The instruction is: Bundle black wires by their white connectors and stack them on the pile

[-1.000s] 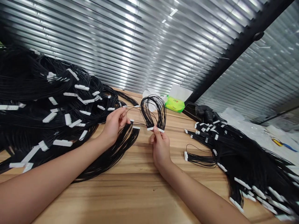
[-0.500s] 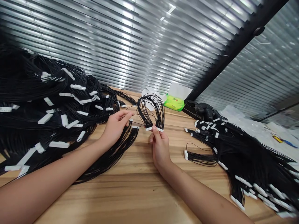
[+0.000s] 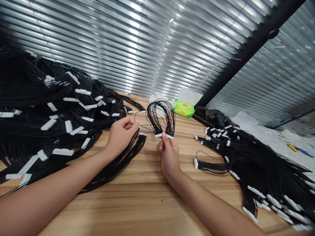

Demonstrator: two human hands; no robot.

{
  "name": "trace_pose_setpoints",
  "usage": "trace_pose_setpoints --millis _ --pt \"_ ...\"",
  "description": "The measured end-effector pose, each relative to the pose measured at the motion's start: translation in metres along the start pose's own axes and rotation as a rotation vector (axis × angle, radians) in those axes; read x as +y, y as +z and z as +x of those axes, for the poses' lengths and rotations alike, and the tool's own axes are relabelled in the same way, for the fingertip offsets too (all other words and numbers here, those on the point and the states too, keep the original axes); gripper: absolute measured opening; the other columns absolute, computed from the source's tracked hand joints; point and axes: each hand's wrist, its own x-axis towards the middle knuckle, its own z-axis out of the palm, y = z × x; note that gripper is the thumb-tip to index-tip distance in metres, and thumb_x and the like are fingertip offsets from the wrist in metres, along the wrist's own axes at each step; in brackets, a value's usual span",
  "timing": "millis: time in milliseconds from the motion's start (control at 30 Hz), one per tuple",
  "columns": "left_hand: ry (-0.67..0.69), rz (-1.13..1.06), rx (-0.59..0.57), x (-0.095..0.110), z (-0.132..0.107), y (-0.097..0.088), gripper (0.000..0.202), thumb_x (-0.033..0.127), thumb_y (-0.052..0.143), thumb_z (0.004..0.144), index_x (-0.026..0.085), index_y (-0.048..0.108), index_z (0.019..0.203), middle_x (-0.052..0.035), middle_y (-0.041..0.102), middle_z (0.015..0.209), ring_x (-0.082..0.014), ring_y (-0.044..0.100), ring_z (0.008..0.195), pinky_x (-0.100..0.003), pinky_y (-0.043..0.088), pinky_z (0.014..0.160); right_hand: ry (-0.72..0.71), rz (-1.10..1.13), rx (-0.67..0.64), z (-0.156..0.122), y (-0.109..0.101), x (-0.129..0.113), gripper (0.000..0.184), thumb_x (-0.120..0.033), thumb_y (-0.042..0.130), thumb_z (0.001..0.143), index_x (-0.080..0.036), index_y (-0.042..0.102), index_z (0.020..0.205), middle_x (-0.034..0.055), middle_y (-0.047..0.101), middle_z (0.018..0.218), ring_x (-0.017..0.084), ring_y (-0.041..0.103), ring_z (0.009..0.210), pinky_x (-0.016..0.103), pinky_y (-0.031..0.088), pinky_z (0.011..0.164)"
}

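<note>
My right hand [image 3: 169,154] pinches the white connectors of a wire harness [image 3: 161,111], whose black wires arch up in a loop above the fingers. A few thin wires [image 3: 147,128] stretch from the harness across to my left hand [image 3: 121,134]. The thumb and forefinger of that hand are pressed together around a wire end; the tip itself is hidden. Below my left hand another bundle of black wires [image 3: 123,160] with white connectors lies on the wooden table [image 3: 147,209].
A large heap of black harnesses [image 3: 56,114] fills the left side. More harnesses [image 3: 261,164] are piled at the right, near a lone bundle end [image 3: 196,163]. Behind stand a green tissue pack [image 3: 184,108] and metallic blinds [image 3: 110,42]. A yellow-and-blue tool [image 3: 299,149] lies far right.
My left hand has drawn slightly down and left, its fingers curling tighter on the wire. My right hand still holds the looped harness, shifted a touch to the right.
</note>
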Motion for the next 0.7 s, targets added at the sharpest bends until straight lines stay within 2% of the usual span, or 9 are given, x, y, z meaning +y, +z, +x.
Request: trace_pose_setpoints --millis 100,200,300,400,567,700 --pt "0.122 0.12 0.013 -0.0029 0.001 0.0005 0.019 0.022 0.057 0.073 0.019 0.047 0.058 0.0037 0.048 0.062 -0.0122 0.047 0.063 -0.025 0.037 0.063 -0.007 -0.017 -0.005 -0.0002 0.0002 0.0009 0.032 -0.047 0.068 0.07 -0.018 0.055 0.074 -0.0087 0.038 0.05 0.009 0.03 0.049 0.025 0.024 0.05" --pt "0.228 0.208 0.013 -0.005 0.0013 0.0008 0.003 0.018 0.058 0.072 0.02 0.057 0.073 0.0006 0.062 0.083 -0.0173 0.056 0.085 -0.029 0.041 0.081 -0.011 -0.038 -0.017 -0.0003 0.0002 0.0018 0.033 -0.048 0.068 0.07 -0.018 0.054 0.071 -0.0087 0.038 0.049 0.009 0.03 0.049 0.025 0.025 0.05" --pt "0.315 0.207 -0.114 -0.0041 0.0001 0.001 0.017 0.015 0.053 0.078 0.023 0.065 0.086 -0.0007 0.068 0.097 -0.0197 0.058 0.098 -0.034 0.039 0.091 -0.02 -0.058 -0.027 -0.0001 -0.0002 0.0026 0.033 -0.049 0.066 0.072 -0.018 0.055 0.073 -0.0083 0.038 0.05 0.009 0.03 0.049 0.025 0.026 0.05" --pt "0.362 0.174 -0.213 -0.002 -0.0019 0.0012 0.025 0.013 0.047 0.082 0.025 0.068 0.087 -0.0002 0.071 0.097 -0.0187 0.061 0.096 -0.034 0.04 0.092 -0.032 -0.061 -0.037 0.0 -0.0008 0.0035 0.032 -0.048 0.066 0.073 -0.017 0.056 0.074 -0.0079 0.037 0.05 0.009 0.029 0.049 0.025 0.026 0.05" --pt "0.341 0.149 -0.196 -0.0012 -0.003 0.0023 0.015 0.023 0.056 0.082 0.024 0.071 0.084 -0.0021 0.072 0.095 -0.0202 0.063 0.093 -0.033 0.043 0.09 -0.042 -0.067 -0.056 -0.0006 -0.0008 0.0033 0.03 -0.046 0.065 0.074 -0.017 0.058 0.075 -0.0077 0.037 0.05 0.009 0.03 0.049 0.025 0.025 0.049" --pt "0.352 0.11 -0.189 -0.0011 -0.0034 0.0029 0.013 0.023 0.06 0.079 0.024 0.072 0.083 -0.0026 0.072 0.094 -0.0193 0.064 0.091 -0.032 0.044 0.088 -0.044 -0.083 -0.054 -0.0018 0.0 0.0018 0.03 -0.046 0.066 0.074 -0.017 0.058 0.073 -0.0075 0.039 0.049 0.009 0.032 0.049 0.025 0.027 0.05"
